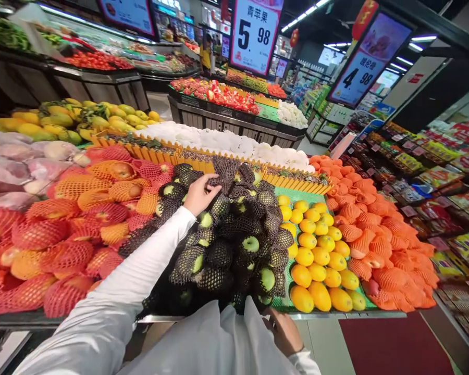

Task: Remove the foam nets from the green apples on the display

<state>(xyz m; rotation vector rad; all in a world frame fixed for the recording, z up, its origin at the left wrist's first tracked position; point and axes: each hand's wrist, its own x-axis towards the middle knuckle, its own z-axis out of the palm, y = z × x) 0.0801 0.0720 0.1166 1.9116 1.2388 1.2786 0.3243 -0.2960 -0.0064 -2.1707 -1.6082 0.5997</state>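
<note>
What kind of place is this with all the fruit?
It looks like a supermarket's fruit section: there are netted green apples piled up, big hanging price signs, and colourful packaged goods on the right.

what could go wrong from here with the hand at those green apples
The green apples lie heaped in black nets, so a nudge from the left hand might set some sliding. The white sleeve crosses the red-netted fruit in this view and might snag it.
</note>
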